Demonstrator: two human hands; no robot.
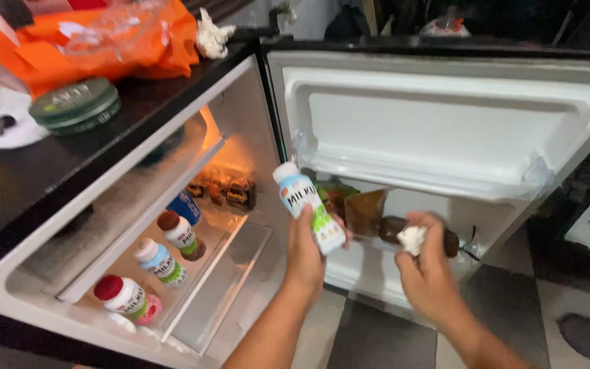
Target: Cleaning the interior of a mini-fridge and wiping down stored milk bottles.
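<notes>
The left hand (306, 253) is wrapped around a small white milk bottle (307, 207) with a blue-and-green label, held tilted in front of the open mini fridge (240, 109). The right hand (426, 263) is closed on a crumpled white tissue (412, 239) — just before the door shelf (363, 273), where a dark brown bottle (394, 229) lies. Farther in, three similar bottles (158, 263) lie on the glass shelf (223, 273). On top — a round green tin (76, 104) and orange plastic bag (104, 37).
</notes>
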